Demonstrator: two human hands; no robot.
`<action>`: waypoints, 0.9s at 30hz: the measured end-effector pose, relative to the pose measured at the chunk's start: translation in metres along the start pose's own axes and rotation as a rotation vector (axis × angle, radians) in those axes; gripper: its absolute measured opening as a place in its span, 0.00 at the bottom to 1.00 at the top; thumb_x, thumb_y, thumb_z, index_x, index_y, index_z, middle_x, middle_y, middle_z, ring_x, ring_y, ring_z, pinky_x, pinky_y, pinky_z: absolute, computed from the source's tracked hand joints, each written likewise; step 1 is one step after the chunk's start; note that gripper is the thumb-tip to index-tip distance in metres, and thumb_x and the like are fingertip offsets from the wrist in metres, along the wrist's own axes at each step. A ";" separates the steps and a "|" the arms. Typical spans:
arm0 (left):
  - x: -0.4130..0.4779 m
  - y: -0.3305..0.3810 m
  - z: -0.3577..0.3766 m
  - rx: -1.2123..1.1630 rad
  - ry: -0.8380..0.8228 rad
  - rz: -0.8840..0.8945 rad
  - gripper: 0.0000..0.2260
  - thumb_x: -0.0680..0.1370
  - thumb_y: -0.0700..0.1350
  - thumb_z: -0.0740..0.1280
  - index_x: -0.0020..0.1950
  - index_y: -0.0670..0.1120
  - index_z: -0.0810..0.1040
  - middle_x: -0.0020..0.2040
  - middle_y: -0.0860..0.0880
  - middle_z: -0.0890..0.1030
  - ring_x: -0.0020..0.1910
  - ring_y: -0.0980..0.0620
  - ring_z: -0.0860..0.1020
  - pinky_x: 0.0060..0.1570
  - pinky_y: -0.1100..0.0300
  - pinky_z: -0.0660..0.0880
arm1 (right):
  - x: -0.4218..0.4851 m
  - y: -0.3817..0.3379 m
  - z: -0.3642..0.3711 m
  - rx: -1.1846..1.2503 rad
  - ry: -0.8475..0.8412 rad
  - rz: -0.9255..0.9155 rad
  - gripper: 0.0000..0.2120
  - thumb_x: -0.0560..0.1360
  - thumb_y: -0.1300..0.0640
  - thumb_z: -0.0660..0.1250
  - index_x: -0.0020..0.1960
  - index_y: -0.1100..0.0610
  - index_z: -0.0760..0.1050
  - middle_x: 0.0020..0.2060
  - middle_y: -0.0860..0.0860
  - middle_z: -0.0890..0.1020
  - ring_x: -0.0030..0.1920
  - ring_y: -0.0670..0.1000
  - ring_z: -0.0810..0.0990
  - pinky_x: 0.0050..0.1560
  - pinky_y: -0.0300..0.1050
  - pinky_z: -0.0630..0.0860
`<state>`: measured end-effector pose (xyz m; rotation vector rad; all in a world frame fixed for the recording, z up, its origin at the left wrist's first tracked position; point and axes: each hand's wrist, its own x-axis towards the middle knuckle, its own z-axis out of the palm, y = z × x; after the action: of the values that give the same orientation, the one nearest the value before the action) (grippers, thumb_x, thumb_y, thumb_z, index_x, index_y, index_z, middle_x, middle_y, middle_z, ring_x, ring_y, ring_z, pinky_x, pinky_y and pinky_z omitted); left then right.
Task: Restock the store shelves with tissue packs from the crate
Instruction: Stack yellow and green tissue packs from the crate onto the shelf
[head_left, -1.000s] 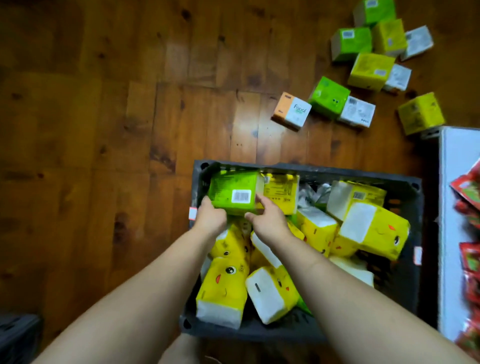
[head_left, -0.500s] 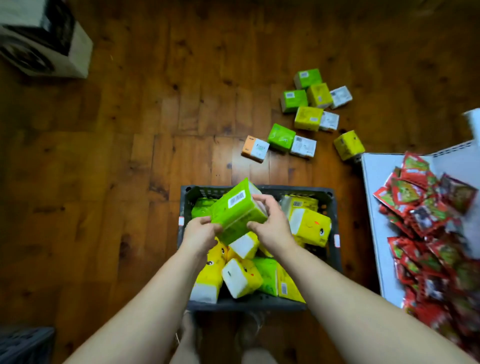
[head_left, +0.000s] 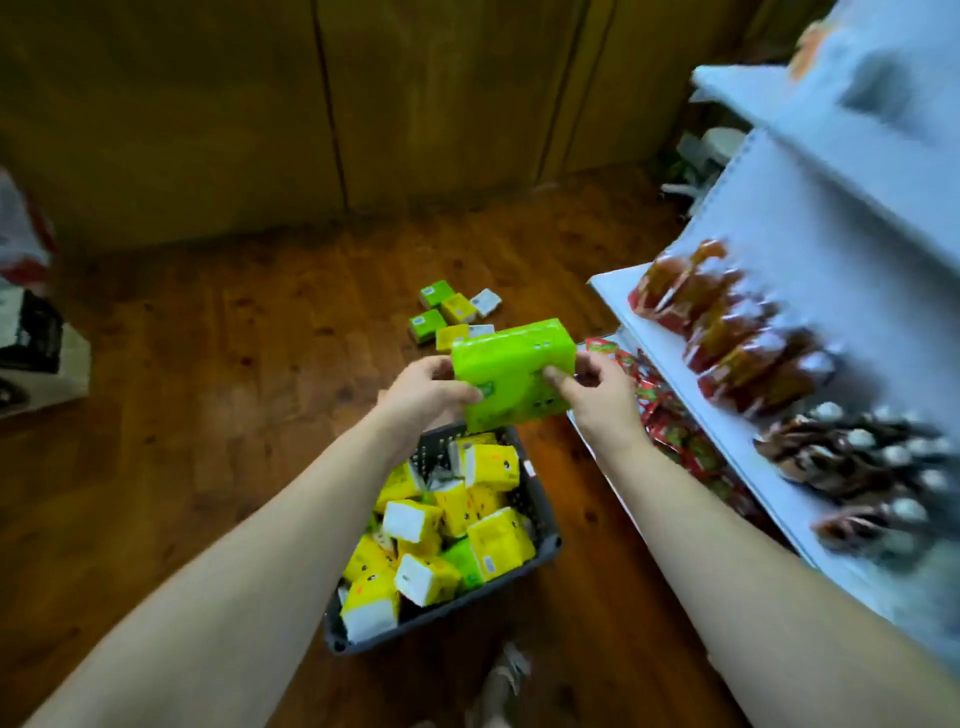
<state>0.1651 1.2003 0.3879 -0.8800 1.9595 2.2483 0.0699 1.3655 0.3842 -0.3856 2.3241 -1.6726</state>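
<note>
1. I see the green tissue pack (head_left: 511, 382) held up at centre frame, above the far end of the crate. Its small printed marks and pale label are too blurred for me to read.
2. The left hand (head_left: 423, 397) grips the pack's left end with its fingers curled round it. The right hand (head_left: 602, 400) pinches the right end, thumb on the front face.
3. The dark grey plastic crate (head_left: 540, 514) sits on the floor at lower centre. It is filled with yellow tissue packs (head_left: 491, 467) printed with cartoon faces, plus a few green ones.
4. Loose green, yellow and white packs (head_left: 452, 312) lie on the floor just above the held pack in the frame.
5. White metal shelving (head_left: 810, 223) fills the right side. It carries red snack packets (head_left: 717, 317) and darker packets (head_left: 857, 457) at lower right, all motion-blurred.
6. The floor (head_left: 208, 389) is dark reddish wood boards, and a wood-panelled wall (head_left: 208, 104) spans the top.
</note>
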 end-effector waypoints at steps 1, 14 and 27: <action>-0.010 0.012 0.016 -0.033 -0.060 0.031 0.09 0.71 0.32 0.68 0.48 0.44 0.77 0.41 0.47 0.81 0.32 0.56 0.80 0.35 0.61 0.80 | -0.012 -0.009 -0.018 0.026 0.077 0.015 0.09 0.67 0.51 0.73 0.43 0.51 0.75 0.40 0.50 0.79 0.43 0.44 0.77 0.46 0.46 0.73; -0.118 0.107 0.308 0.027 -0.541 0.178 0.08 0.74 0.48 0.69 0.44 0.46 0.71 0.40 0.46 0.80 0.35 0.49 0.78 0.35 0.58 0.76 | -0.187 -0.062 -0.285 0.437 0.639 0.041 0.06 0.70 0.61 0.68 0.44 0.54 0.73 0.42 0.54 0.81 0.41 0.56 0.79 0.31 0.40 0.74; -0.288 0.063 0.628 0.190 -0.903 0.284 0.07 0.73 0.51 0.68 0.45 0.49 0.78 0.50 0.46 0.80 0.47 0.49 0.76 0.43 0.57 0.67 | -0.389 -0.009 -0.582 0.364 1.146 0.024 0.07 0.72 0.58 0.70 0.41 0.55 0.72 0.42 0.55 0.79 0.43 0.55 0.78 0.44 0.49 0.73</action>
<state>0.1384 1.8607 0.5974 0.4187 1.8184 1.9629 0.2280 2.0149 0.5914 0.9061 2.4675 -2.6673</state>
